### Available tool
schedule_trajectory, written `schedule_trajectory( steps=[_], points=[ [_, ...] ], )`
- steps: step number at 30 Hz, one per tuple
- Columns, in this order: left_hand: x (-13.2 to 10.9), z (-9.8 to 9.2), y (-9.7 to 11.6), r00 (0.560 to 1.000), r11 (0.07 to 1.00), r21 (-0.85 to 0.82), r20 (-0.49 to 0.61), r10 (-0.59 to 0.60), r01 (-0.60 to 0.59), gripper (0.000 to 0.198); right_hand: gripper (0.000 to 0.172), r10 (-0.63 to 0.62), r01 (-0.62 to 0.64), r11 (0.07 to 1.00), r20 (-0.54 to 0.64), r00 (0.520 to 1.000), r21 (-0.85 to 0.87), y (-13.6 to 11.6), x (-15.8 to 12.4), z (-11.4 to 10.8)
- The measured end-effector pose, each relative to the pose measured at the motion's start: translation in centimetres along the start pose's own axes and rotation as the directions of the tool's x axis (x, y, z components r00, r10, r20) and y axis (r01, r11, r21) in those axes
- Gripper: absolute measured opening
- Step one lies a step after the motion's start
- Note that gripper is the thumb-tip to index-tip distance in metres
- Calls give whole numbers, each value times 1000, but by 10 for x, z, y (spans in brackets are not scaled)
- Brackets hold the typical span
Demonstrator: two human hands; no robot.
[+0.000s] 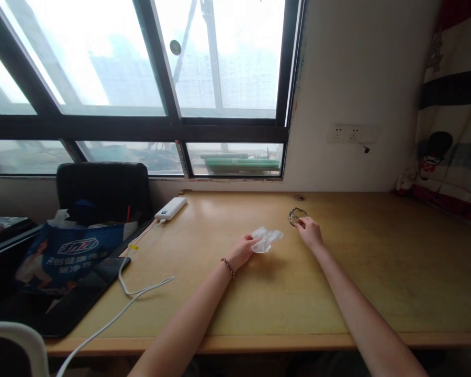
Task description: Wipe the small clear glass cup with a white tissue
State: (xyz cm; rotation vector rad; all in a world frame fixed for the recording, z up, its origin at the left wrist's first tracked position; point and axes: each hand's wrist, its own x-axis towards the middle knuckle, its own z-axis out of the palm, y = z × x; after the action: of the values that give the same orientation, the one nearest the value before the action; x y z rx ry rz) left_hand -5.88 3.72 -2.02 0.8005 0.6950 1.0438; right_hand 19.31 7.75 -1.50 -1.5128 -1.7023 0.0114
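Pinched in my left hand (pixel 242 252) is a crumpled clear plastic bag (pixel 264 242), raised a little over the wooden table (pixel 282 298). My right hand (pixel 310 231) is farther to the right, its fingers closed on the near edge of a thin, dark, shiny bracelet (pixel 291 215). The loop is round and open in the middle; its finer detail is too small to make out. A gap of bare tabletop separates the bag from the bracelet. A beaded bracelet circles my left wrist.
A white power bank (pixel 171 209) lies at the table's back left, its white cable (pixel 141 291) trailing over the left edge. Left of the table are a black chair (pixel 102 183) and a blue shopping bag (pixel 74 256). Windows and a wall socket (pixel 353 134) are behind.
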Motion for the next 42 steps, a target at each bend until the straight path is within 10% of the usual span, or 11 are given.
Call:
schedule_trajectory(
  steps=[10,20,35,42],
  points=[
    [5,-7,-1,997,997,-23,32,70,-69,25,19,49,-55,977,-35,998,-206,110,19,-28],
    [8,-8,6,998,990,-130,-26,-54,50,25,22,28,-43,980,-79,996,-194,152,17,-29],
    [5,-5,9,999,981,-191,-1,-39,38,41,26,45,-60,978,-78,996,-202,158,17,-30],
    [-1,0,6,997,982,-190,70,11,2,32,37,138,-154,987,-245,960,-47,60,13,-36]
  ],
)
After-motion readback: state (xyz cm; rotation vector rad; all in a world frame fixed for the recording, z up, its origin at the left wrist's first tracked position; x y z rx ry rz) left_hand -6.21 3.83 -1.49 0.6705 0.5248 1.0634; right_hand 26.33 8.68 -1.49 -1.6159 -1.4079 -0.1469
